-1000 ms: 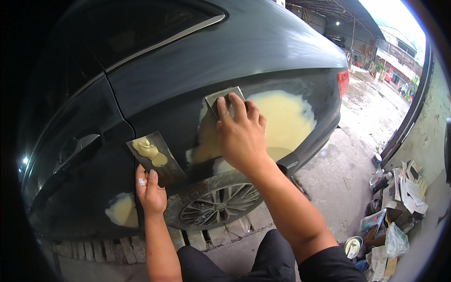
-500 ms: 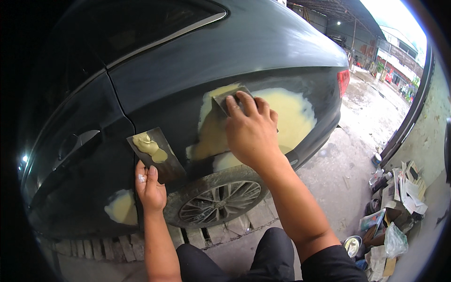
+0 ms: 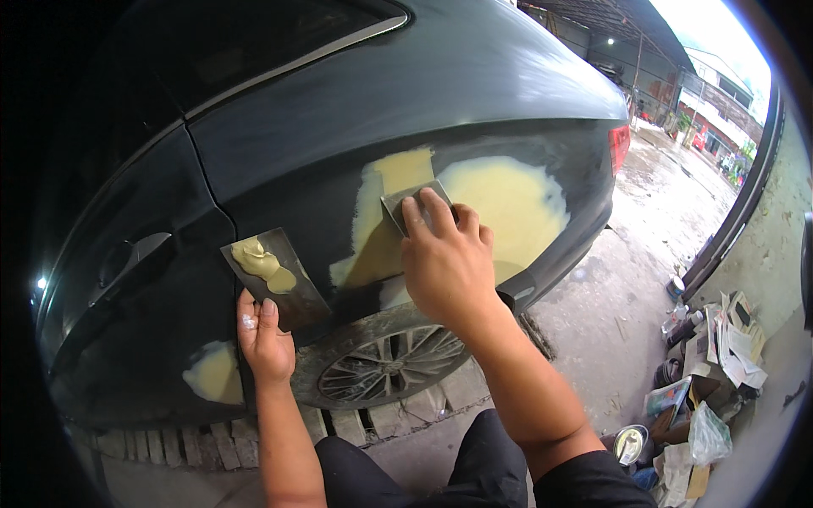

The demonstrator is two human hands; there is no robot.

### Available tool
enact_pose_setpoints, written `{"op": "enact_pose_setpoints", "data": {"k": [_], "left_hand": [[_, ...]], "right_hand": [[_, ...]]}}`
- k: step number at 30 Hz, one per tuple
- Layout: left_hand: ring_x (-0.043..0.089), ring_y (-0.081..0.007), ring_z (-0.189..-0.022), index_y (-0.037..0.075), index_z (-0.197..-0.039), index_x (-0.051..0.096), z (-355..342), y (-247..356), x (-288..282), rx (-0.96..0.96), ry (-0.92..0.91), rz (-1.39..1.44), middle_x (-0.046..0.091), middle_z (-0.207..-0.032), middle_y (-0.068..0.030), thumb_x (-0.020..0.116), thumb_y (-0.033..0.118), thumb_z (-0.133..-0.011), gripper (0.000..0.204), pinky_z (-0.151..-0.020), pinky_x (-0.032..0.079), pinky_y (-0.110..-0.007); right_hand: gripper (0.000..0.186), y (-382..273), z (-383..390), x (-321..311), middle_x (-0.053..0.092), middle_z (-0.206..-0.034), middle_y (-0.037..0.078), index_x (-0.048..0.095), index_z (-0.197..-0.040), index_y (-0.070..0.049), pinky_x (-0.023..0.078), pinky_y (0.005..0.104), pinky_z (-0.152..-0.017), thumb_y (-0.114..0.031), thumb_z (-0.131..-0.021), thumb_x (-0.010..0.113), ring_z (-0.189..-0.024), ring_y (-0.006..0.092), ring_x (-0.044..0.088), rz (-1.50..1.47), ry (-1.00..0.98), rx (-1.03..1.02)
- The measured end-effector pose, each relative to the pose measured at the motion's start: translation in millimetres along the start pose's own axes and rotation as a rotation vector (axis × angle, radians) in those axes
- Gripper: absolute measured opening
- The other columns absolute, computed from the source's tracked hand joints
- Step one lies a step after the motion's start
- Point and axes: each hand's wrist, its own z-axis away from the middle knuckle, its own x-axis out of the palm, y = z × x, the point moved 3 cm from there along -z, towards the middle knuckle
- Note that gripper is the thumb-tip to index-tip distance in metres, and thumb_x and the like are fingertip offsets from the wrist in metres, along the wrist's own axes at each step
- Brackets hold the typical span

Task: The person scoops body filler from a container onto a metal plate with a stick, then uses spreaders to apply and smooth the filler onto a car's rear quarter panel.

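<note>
A dark car [image 3: 474, 80] fills the view, its rear side panel coated with a wide patch of yellow body filler [image 3: 508, 203]. My right hand [image 3: 445, 262] presses a flat grey spreader [image 3: 405, 203] against the panel, on the filler above the rear wheel [image 3: 385, 368]. My left hand [image 3: 264, 339] holds up a dark flat board [image 3: 284, 284] by its lower edge, with a lump of yellow filler [image 3: 258, 261] on its upper part. A smaller filler patch [image 3: 212, 372] shows low on the door.
Grey paving bricks [image 3: 195, 444] lie under the car. At the right, by a wall, sit an open tin [image 3: 629, 442], bottles, papers and plastic bags [image 3: 707, 432]. Wet concrete ground [image 3: 644, 212] stretches behind the car toward sheds and buildings.
My right hand has dragged the spreader down the panel, leaving a fresh strip of filler above it. My left hand and the board have stayed nearly still.
</note>
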Motion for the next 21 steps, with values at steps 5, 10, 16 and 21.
{"op": "enact_pose_setpoints", "data": {"k": [5,10,16,21], "left_hand": [[0.052,-0.0186,-0.117,-0.005,-0.134,0.043,0,-2,-2,0.015,0.008,-0.013,0.054,-0.128,-0.0126,0.046,0.006,-0.099,0.037,-0.103,0.04,-0.034],[0.051,-0.0187,-0.118,-0.005,-0.133,0.043,1,-2,-3,-0.006,-0.025,0.007,0.053,-0.129,-0.0126,0.044,0.005,-0.099,0.036,-0.103,0.039,-0.035],[0.05,-0.0194,-0.119,-0.005,-0.133,0.043,2,-1,-2,0.003,0.007,-0.018,0.051,-0.13,-0.0128,0.044,0.005,-0.099,0.035,-0.104,0.039,-0.035],[0.05,-0.0201,-0.12,-0.004,-0.133,0.043,2,-1,-1,0.006,-0.014,-0.025,0.051,-0.131,-0.013,0.043,0.005,-0.099,0.035,-0.104,0.039,-0.036]], "right_hand": [[0.046,-2,21,4,0.048,-0.137,0.012,0.055,-0.129,-0.007,0.041,0.0515,-0.087,-0.021,-0.085,0.056,-0.113,0.0424,0.049,-0.014,-0.016,0.009],[0.048,-5,43,13,0.048,-0.138,0.012,0.055,-0.129,-0.008,0.041,0.0505,-0.088,-0.021,-0.084,0.059,-0.113,0.0419,0.049,-0.028,-0.035,0.036],[0.049,-9,69,24,0.048,-0.138,0.012,0.056,-0.129,-0.009,0.041,0.0499,-0.088,-0.02,-0.082,0.062,-0.114,0.0417,0.047,-0.035,-0.017,0.046],[0.05,-11,87,37,0.048,-0.137,0.012,0.056,-0.129,-0.01,0.041,0.0491,-0.087,-0.02,-0.081,0.063,-0.114,0.0412,0.048,-0.026,-0.007,0.054]]}}
